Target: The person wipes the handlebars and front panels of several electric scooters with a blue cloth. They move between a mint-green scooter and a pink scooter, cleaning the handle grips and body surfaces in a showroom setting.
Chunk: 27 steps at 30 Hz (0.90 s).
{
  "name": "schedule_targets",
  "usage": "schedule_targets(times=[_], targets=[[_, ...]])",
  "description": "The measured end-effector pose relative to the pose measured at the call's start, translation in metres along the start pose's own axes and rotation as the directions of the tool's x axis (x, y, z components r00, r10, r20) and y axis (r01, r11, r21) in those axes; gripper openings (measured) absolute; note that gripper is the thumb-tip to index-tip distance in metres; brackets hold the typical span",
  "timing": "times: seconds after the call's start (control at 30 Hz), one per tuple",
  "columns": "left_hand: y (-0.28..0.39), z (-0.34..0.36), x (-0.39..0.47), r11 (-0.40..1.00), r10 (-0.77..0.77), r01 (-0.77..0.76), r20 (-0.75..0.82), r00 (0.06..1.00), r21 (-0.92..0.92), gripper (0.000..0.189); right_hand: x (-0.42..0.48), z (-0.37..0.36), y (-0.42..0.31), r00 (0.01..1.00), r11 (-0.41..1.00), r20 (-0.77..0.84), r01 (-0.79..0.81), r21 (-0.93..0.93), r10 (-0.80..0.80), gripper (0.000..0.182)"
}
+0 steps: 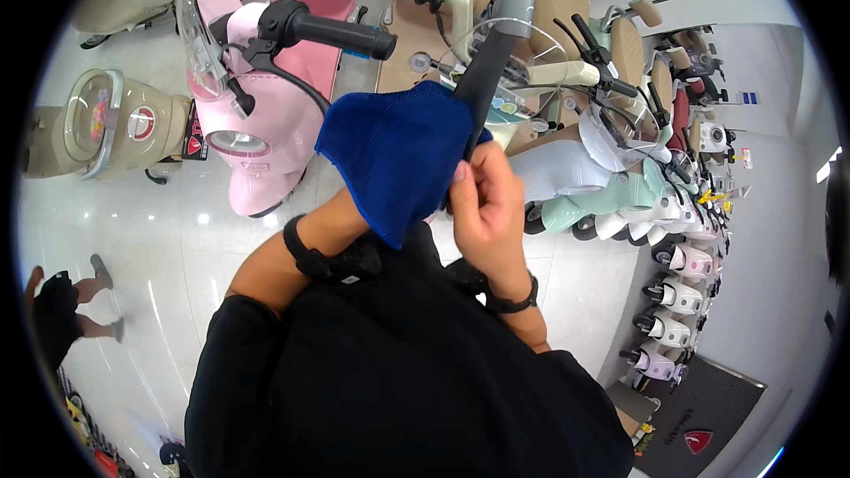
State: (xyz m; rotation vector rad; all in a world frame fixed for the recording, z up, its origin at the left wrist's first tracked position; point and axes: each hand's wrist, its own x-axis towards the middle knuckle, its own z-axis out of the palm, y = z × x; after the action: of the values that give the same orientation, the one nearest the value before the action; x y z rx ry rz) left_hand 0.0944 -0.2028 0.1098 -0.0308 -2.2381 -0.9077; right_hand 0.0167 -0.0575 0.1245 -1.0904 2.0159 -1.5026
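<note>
A dark blue cloth (398,146) is draped in front of me against a long black bar-like part (488,79). One corner of the cloth shows behind that part. My left forearm runs up beneath the cloth, which hides the left hand and its fingers. My right hand (490,202) is closed around the lower end of the black part, thumb in front, beside the cloth's right edge. At upper left of the cloth stands a pink scooter (259,113); its black handlebar grip (345,32) and brake lever (292,76) reach towards the cloth.
Grey-blue (558,166) and mint scooters (597,202) stand close on the right, with several more in a row beyond. A beige scooter (126,123) is at the left. A person (60,309) is on the tiled floor (159,259) at far left.
</note>
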Motion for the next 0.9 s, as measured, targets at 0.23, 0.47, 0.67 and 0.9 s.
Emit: schedule_targets(times=[0.23, 0.47, 0.67, 0.9], targets=[[-0.009, -0.021, 0.027, 0.993, -0.112, 0.094, -0.334, 0.936, -0.070, 0.015, -0.014, -0.003, -0.009, 0.972, 0.994, 0.235, 0.014, -0.106, 0.011, 0.021], [-0.020, 0.000, 0.005, 0.811, -0.461, 0.308, -0.218, 0.860, -0.497, 0.025, -0.003, 0.002, -0.001, 0.997, 0.998, -0.082, 0.008, -0.057, -0.013, 0.021], [-0.013, 0.001, -0.008, 0.990, -0.104, 0.099, -0.049, 0.993, -0.096, 0.018, 0.016, 0.012, -0.007, 1.000, 0.970, 0.026, 0.019, -0.244, -0.013, 0.020], [0.003, -0.031, 0.017, 0.927, -0.047, 0.092, -0.131, 0.990, 0.365, 0.014, 0.014, 0.017, -0.050, 0.991, 0.974, 0.085, 0.115, -0.193, -0.100, 0.021]])
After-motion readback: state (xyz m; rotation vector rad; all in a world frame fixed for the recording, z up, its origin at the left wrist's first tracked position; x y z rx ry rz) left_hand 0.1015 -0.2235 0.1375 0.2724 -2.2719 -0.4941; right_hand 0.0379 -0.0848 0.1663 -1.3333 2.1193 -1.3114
